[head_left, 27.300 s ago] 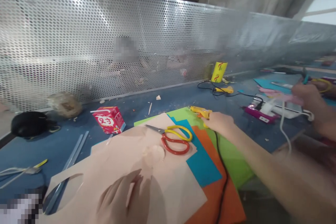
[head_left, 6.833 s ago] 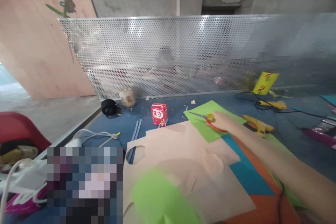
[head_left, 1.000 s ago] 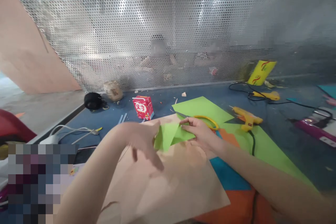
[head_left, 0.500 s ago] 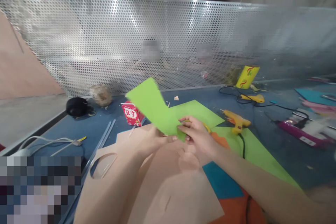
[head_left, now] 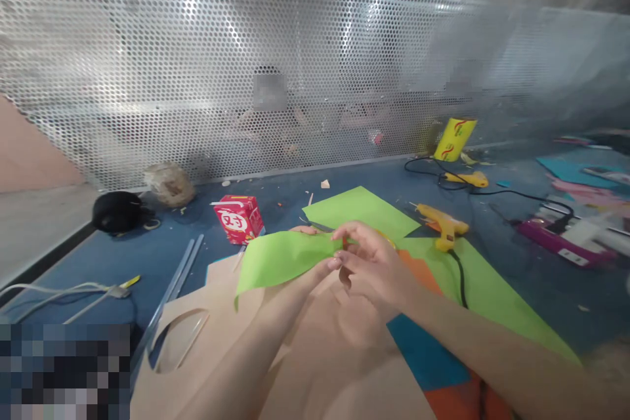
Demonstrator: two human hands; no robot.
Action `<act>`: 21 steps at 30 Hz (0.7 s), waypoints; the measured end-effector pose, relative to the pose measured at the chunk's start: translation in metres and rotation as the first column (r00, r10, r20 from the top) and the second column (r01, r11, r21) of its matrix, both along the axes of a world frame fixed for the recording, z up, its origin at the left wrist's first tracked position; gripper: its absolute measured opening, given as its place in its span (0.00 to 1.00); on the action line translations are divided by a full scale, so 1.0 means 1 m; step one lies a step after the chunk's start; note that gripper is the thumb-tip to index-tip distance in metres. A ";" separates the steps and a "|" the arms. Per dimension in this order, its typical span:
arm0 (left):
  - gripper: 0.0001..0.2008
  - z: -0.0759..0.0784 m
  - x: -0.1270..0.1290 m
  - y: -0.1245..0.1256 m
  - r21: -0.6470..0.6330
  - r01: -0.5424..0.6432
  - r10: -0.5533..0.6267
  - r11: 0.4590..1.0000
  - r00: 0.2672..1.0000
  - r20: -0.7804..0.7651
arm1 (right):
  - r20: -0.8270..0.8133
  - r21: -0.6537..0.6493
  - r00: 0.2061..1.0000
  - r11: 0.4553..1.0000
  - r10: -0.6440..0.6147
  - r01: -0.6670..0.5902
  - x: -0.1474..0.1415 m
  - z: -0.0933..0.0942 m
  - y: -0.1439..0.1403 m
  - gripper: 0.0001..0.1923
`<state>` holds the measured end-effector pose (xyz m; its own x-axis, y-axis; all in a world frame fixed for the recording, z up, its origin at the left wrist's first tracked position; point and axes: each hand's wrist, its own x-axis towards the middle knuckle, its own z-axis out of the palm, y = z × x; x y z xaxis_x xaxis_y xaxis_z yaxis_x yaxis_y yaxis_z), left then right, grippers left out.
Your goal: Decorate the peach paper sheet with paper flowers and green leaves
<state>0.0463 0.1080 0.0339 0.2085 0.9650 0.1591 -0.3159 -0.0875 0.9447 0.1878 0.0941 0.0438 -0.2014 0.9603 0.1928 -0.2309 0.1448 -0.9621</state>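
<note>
tabletop [head_left: 197, 226]: blue, perforated screen along far edge | beige sheet [head_left: 315, 367]: near edge | green paper piece [head_left: 280, 256]: held above beige sheet | right hand [head_left: 374, 266]: fingers pinch its right end | left hand [head_left: 305, 279]: fingertips grip same end from below

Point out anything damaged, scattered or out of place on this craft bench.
The beige sheet has a round hole cut out near its left corner. Small scraps litter the blue tabletop near the mesh screen. The green paper piece in both hands curls and sags.
</note>
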 end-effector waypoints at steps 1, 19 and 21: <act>0.22 -0.001 0.001 0.000 0.002 -0.005 0.005 1.000 1.000 0.020 | 0.033 0.006 0.999 1.000 0.001 -0.001 0.000 0.001 -0.001 0.14; 0.15 0.019 -0.020 0.015 -0.117 -0.311 0.332 0.943 0.870 0.364 | 0.059 0.029 0.987 0.989 -0.146 0.145 0.003 -0.013 0.006 0.14; 0.15 0.019 -0.019 0.015 -0.166 -0.306 0.347 0.937 0.863 0.367 | 0.059 0.025 0.986 0.987 -0.159 0.157 0.002 -0.011 0.004 0.13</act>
